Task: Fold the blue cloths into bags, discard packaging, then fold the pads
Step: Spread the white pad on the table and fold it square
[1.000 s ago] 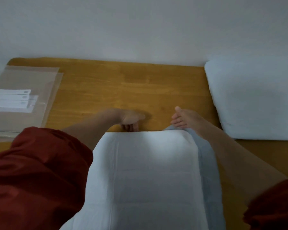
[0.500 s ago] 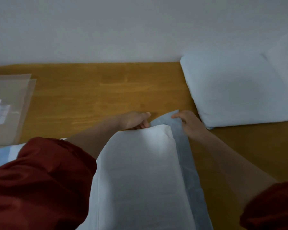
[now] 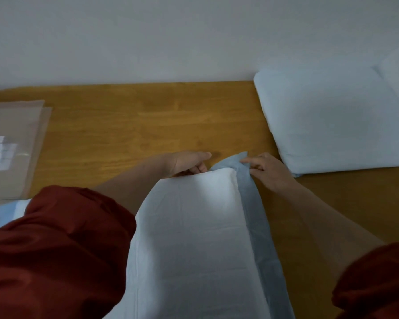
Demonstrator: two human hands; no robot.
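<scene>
On table (image 3: 148,116), at 6 o'clock: white pad (image 3: 194,238) with blue edge. At pad's far end, left hand (image 3: 189,163) held edge, fingers curled round it. Just beside, right hand (image 3: 270,171) pinched blue corner, fingers bent tight on it. At 2 o'clock: pile of pads (image 3: 332,125). At 9 o'clock: clear bags (image 3: 12,146).

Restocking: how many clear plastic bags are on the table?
2, stacked at the left of the table: the top clear bag, a second bag peeking out beneath. More may be hidden.

Head-worn, close, downward over table (image 3: 148,116)
</scene>
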